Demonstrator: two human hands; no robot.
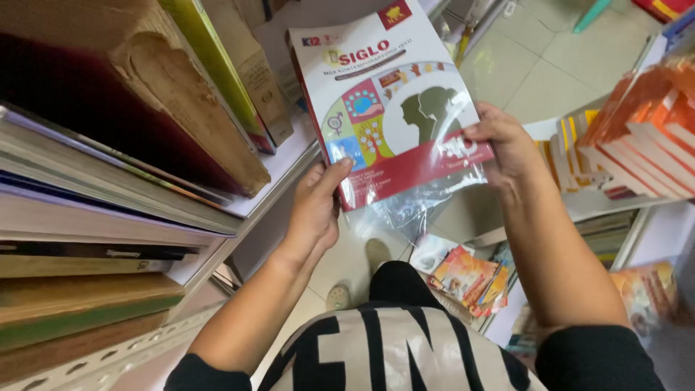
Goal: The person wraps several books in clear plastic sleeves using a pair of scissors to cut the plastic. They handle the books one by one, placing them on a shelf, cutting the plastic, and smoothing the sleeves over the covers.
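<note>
Hands are holding a plastic-wrapped book at the centre of the frame, above the tiled floor. The left hand is gripping the lower left corner of the book, thumb lying over the front cover and the other fingers hidden behind it. The right hand is pinching the lower right edge, fingers closed on the cover and on the loose clear wrapper that is hanging below the book.

Risks judged from this position:

- The wrapper is sagging free under the lower edge. Because the right hand is bearing partly on slick film, the book could be sliding inside it and dropping toward the floor.
- The film may be tearing further if the two hands are pulling apart.
- The shelf at centre left is standing just beside the left hand; a swing toward it could be knocking the leaning books at upper left.
- The stacked books at the right edge are sitting near the right forearm and could be getting brushed off.
</note>
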